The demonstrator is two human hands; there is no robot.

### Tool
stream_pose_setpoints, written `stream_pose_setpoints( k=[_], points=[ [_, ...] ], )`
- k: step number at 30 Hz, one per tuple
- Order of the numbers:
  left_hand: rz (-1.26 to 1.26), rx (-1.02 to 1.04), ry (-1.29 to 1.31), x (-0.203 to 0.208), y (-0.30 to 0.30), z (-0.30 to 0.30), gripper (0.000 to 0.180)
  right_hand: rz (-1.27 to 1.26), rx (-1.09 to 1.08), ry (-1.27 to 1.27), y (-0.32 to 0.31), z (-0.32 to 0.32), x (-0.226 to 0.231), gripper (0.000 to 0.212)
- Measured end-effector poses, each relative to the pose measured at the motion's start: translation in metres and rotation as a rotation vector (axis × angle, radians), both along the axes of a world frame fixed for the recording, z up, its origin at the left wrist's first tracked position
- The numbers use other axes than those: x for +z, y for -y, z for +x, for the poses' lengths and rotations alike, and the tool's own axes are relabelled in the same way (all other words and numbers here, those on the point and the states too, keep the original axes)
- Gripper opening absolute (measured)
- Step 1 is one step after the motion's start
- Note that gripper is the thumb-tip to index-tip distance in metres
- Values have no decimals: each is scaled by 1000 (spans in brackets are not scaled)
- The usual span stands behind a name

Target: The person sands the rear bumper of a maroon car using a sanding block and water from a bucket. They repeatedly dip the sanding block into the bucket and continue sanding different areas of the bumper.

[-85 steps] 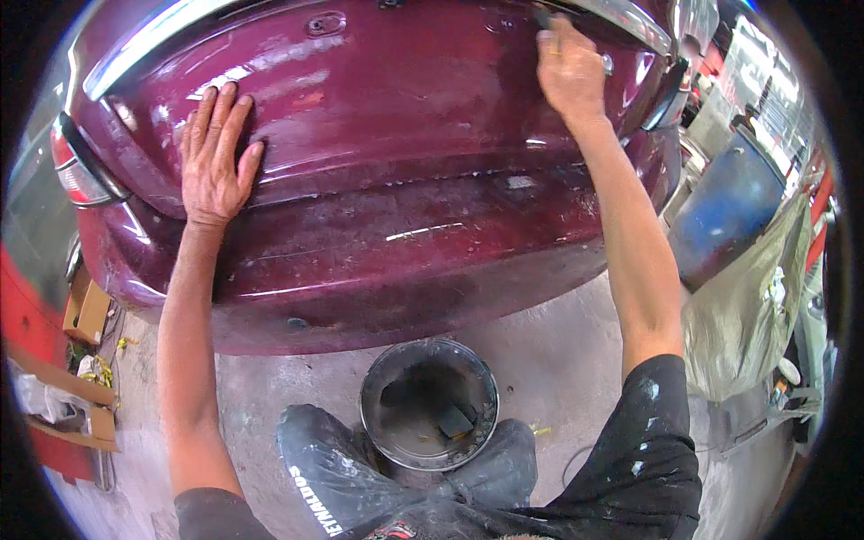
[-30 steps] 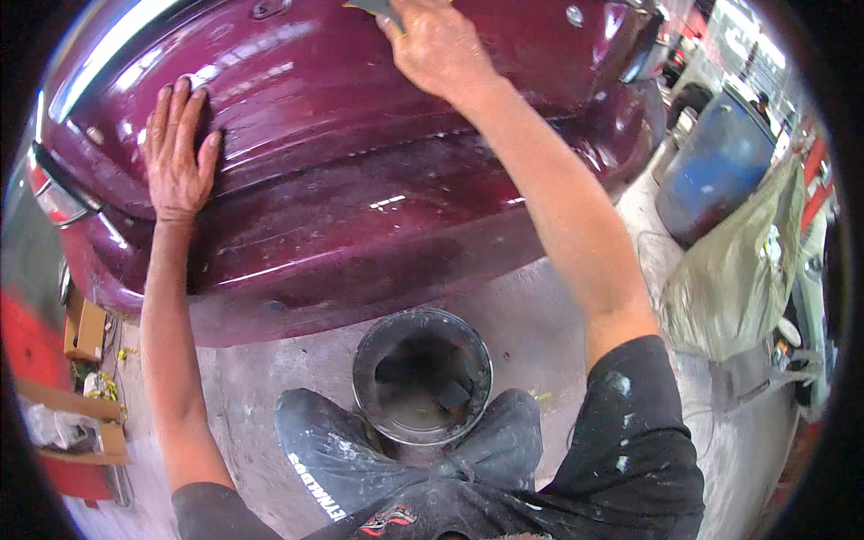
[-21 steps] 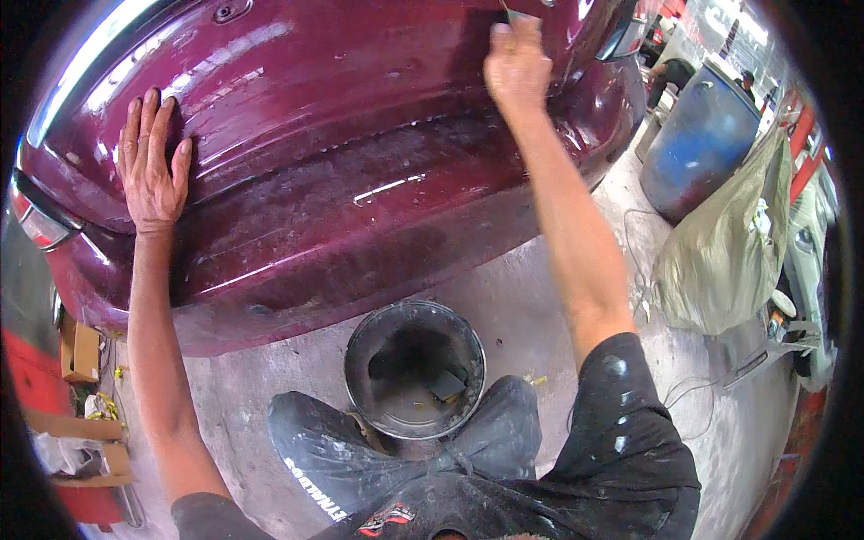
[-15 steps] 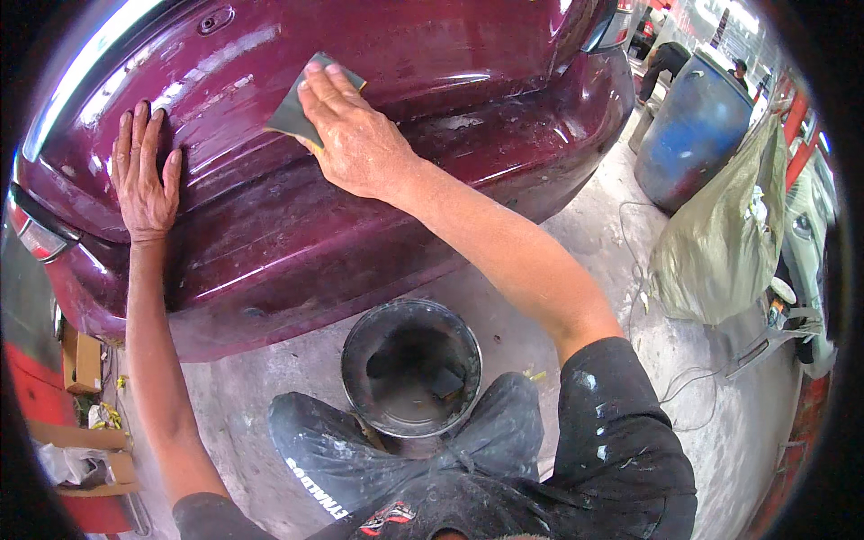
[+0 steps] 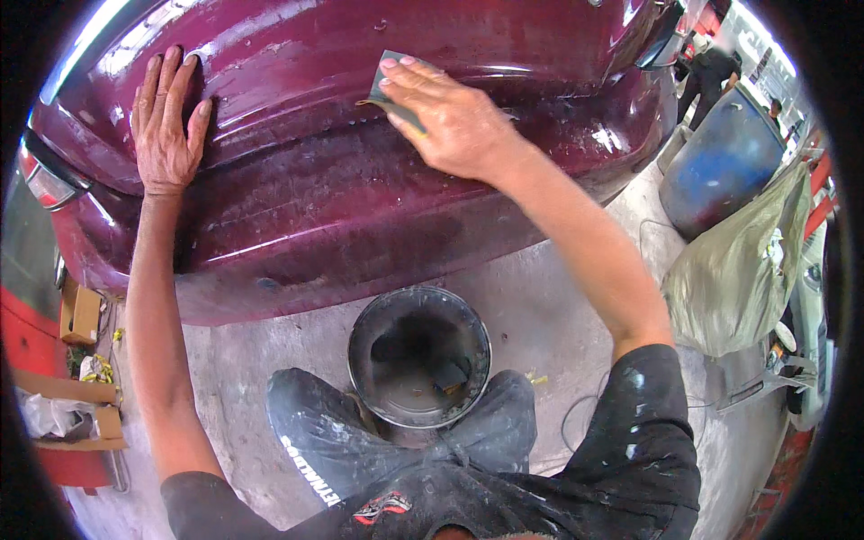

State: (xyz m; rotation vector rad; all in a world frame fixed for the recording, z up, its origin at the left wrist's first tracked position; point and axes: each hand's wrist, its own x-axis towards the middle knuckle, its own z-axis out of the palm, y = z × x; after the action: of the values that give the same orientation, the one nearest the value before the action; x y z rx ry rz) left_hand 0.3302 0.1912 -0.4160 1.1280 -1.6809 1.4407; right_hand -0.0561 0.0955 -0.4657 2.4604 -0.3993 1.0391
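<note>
In front of me is the rear of a dark red car [image 5: 297, 202], its trunk panel and bumper glossy in places and dull in others. My left hand [image 5: 168, 126] rests flat on the trunk panel at the left, fingers stretched out and holding nothing. Against the panel's lower part, right of centre, my right hand [image 5: 450, 121] presses a dark grey sheet of sandpaper [image 5: 386, 74], partly hidden under the fingers. Between my knees stands a round black bucket [image 5: 355, 346] with murky contents and a dark piece inside.
At the right stand a blue drum [image 5: 724, 166] and a large pale plastic bag [image 5: 733, 279]. A cable [image 5: 576, 409] lies on the concrete floor. Cardboard boxes [image 5: 81, 315] sit at the left. Another person [image 5: 706, 85] is in the far right background.
My right hand and the sandpaper have moved right across the panel. My left hand stays flat on the car. The whole view has shifted slightly.
</note>
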Motion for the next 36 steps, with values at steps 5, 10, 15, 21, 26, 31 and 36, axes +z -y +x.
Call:
stream_pose_setpoints(
  k=[5,10,15,21,26,31,36],
  points=[
    [-3,18,-1,6,-2,-6,50,161,-67,151,18,-97,11,34],
    [-8,23,2,5,1,-1,51,-24,104,-67,-1,-19,11,39],
    [15,2,1,0,1,2,50,-128,195,-83,4,42,3,46],
    [14,22,-21,6,2,-16,50,185,-154,525,54,-134,22,33],
    [33,29,13,5,-4,-7,51,56,-79,405,9,-13,20,34],
    [43,38,-2,6,-10,0,52,-130,53,402,30,-12,4,32],
    [21,11,-7,4,2,-11,52,96,-424,669,87,-155,30,46]
  ],
)
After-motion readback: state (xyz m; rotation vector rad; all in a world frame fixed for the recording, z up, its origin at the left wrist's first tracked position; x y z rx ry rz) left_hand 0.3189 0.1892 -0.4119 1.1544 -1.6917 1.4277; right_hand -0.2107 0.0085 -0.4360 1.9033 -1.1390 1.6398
